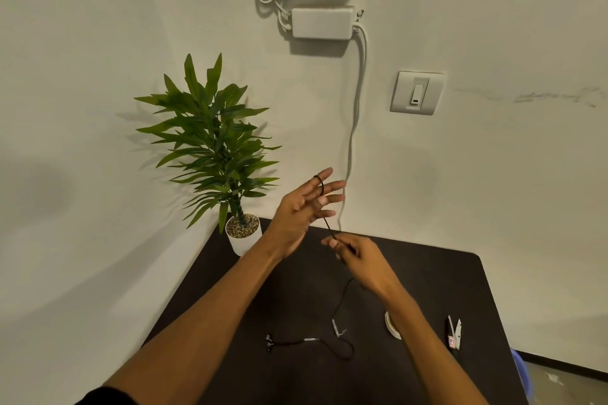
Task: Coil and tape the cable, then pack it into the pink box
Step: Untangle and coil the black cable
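The left hand (301, 207) is raised above the far edge of the dark surface (230, 322), fingers spread and pointing away, palm turned toward the right. The thin black cable (342, 302) is looping over one of its fingers (324, 179) near the tip and running down across the palm side. The hand is not clenching; the cable is only hanging around the finger.

The right hand (357, 260) is sitting lower and just to the right of the left hand, pinching the cable between thumb and fingertips, so a short taut stretch is running up from the pinch to the looped finger.

Below the right hand, the cable is dropping down to the surface, curving past a small pale tag of tape (339, 329) stuck on it, then bending round in a loop and trailing left to the earbuds (269, 341) lying at its end.

A tape roll (391, 325) is lying on the surface just behind the right forearm, partly hidden by it. Scissors (453, 332) are lying further right, near the surface's edge.

A potted plant (214, 148) is standing at the far left corner of the surface against the wall. A switch (417, 93) and a white box (322, 23) with a white cord are sitting on the wall.
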